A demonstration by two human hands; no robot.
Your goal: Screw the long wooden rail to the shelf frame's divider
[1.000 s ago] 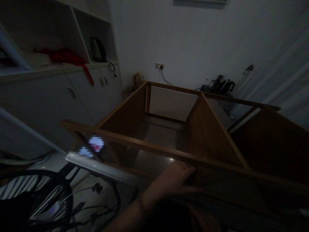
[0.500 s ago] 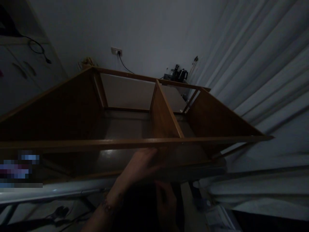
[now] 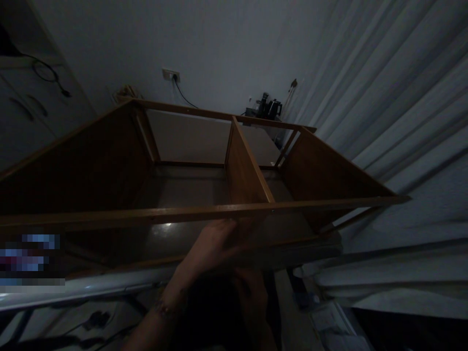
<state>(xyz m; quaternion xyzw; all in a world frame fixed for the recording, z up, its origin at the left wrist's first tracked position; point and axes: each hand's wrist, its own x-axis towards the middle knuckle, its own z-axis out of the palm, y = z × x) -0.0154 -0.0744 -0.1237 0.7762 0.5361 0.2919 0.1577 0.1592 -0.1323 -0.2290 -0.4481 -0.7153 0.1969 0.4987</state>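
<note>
A large wooden cabinet frame [image 3: 204,210] lies in front of me, with a wooden divider [image 3: 245,163] across its inside. My left hand [image 3: 214,243] reaches just below the near rail, by the lower part of the divider. Its fingers point right and fade into shadow, so their grip is unclear. Lower and closer to my body is my right hand [image 3: 254,292], with its fingers curled in. Anything it may hold is lost in the dark.
Long pale curtains [image 3: 369,112] hang on the right. Beyond the frame, an electric kettle [image 3: 273,109] stands by the wall, and a plugged-in cable runs from a socket [image 3: 170,74]. A metal rail [image 3: 91,287] crosses the lower left. White cupboard doors [image 3: 22,112] are at far left.
The view has shifted slightly, so the frame sits a little higher and further left. My right hand has risen a little towards the frame's near edge; my left hand stays almost where it was.
</note>
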